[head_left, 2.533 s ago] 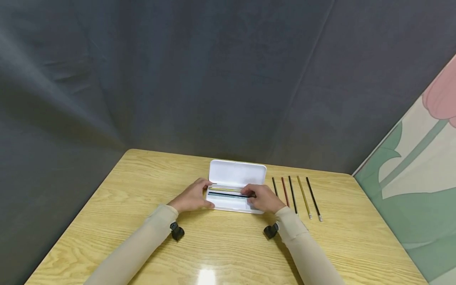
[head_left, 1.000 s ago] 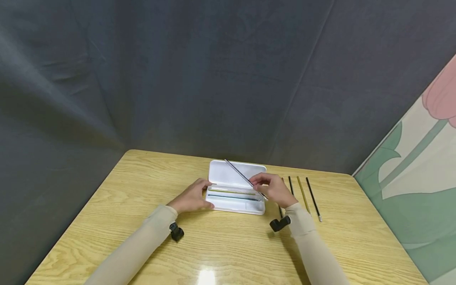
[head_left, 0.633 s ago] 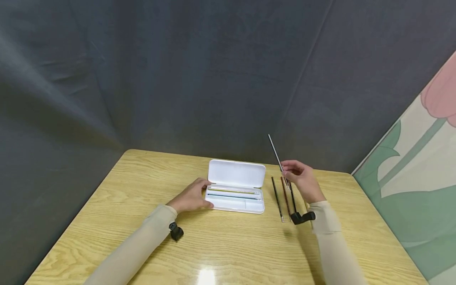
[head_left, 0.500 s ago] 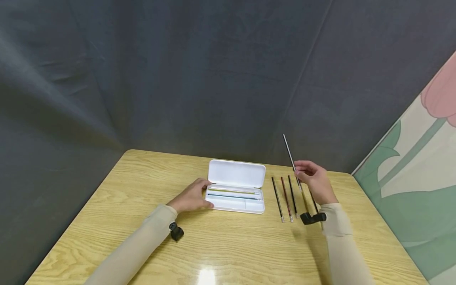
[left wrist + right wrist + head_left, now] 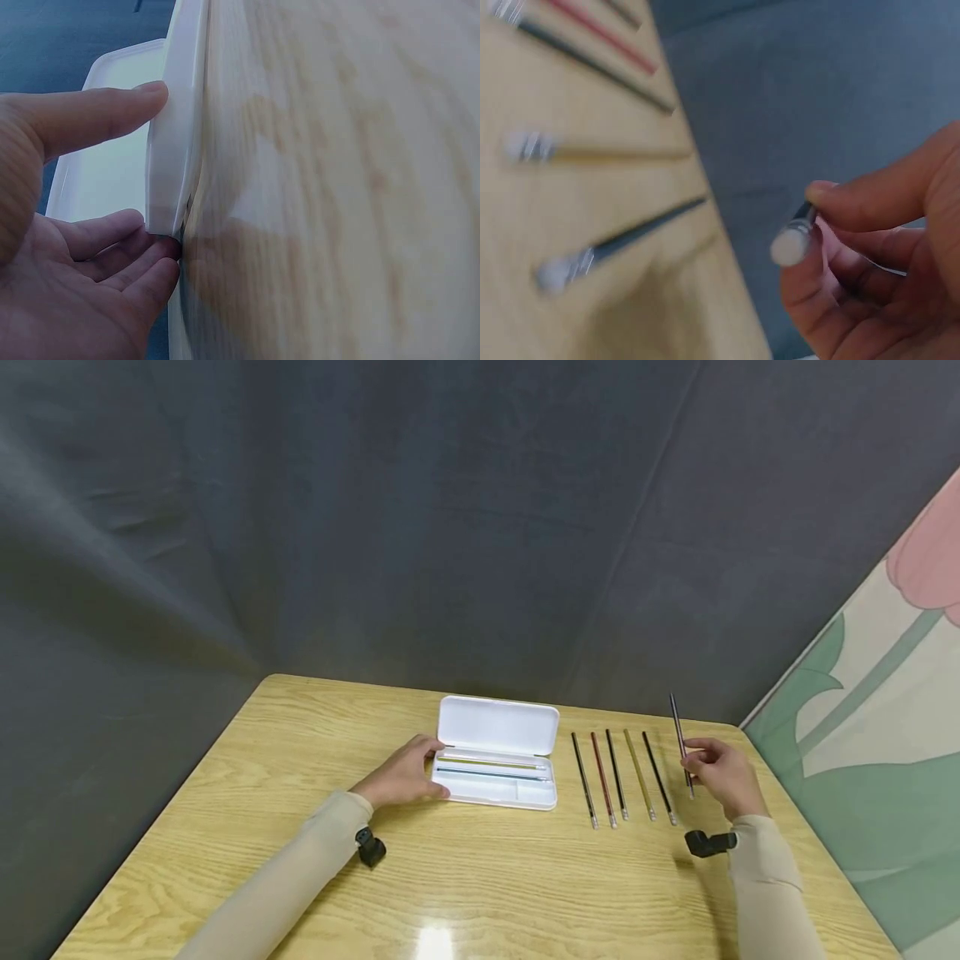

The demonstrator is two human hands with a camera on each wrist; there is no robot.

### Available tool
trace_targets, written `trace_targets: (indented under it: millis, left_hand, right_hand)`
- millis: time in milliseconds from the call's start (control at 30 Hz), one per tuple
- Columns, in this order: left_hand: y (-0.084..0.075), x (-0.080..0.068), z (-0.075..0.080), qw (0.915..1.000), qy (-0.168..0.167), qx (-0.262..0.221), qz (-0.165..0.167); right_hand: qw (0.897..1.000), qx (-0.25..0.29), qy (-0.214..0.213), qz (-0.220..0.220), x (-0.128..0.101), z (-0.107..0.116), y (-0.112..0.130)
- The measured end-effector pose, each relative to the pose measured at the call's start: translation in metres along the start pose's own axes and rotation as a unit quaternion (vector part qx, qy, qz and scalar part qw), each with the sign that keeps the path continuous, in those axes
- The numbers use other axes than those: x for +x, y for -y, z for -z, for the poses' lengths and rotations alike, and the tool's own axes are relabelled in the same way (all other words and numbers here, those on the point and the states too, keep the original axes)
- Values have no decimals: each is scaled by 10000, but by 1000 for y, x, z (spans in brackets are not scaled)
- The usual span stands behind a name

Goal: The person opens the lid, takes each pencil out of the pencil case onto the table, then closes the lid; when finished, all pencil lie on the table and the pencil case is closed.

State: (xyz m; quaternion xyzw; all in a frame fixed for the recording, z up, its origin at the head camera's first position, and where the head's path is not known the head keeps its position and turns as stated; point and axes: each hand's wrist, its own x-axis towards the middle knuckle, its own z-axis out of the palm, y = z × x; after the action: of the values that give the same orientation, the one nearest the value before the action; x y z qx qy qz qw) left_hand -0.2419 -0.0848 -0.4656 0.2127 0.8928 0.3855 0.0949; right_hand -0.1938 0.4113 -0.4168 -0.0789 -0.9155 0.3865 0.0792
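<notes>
My left hand grips the left end of a white pencil case, its lid raised. In the left wrist view the thumb lies on the case's side wall and the fingertips meet its corner. Inside lie a yellow pencil and a blue pencil. At the table's right side, my right hand pinches a dark pencil between thumb and fingers. It is held above the tabletop, eraser end toward me; the right wrist view shows its white eraser up close.
Several pencils lie side by side right of the case: a dark one, a red one, a black one, a yellow one and another black one. A dark curtain hangs behind the wooden table.
My right hand has lifted the dark pencil out of the case and carried it right, over the row, to beyond its right end. The left hand has stayed at the case.
</notes>
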Motion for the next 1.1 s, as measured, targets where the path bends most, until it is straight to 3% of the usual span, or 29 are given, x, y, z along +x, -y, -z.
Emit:
trace_targets:
  millis: [100, 267, 500, 767, 967, 1033, 1100]
  left_hand:
    - [1, 0, 0, 10000, 2, 10, 12]
    - [1, -1, -1, 10000, -23, 0, -28]
    - [1, 0, -1, 10000, 21, -7, -81]
    - [6, 1, -1, 10000, 38, -2, -17]
    - [4, 0, 0, 10000, 21, 12, -4]
    - [3, 0, 0, 10000, 11, 18, -8]
    - [1, 0, 0, 10000, 4, 16, -16]
  right_hand:
    - [9969, -710, 261, -204, 2, -2, -18]
    - [9833, -1694, 619, -232, 6, -9, -36]
    - [9742, -2204, 479, -41, 10, -17, -46]
    - [9740, -2223, 428, -54, 9, -22, -42]
    - [9768, -1845, -769, 772, 4, -29, -3]
    - [9788, -1518, -884, 1051, 2, -36, 17]
    - [9817, -1158, -736, 1319, 1, -47, 36]
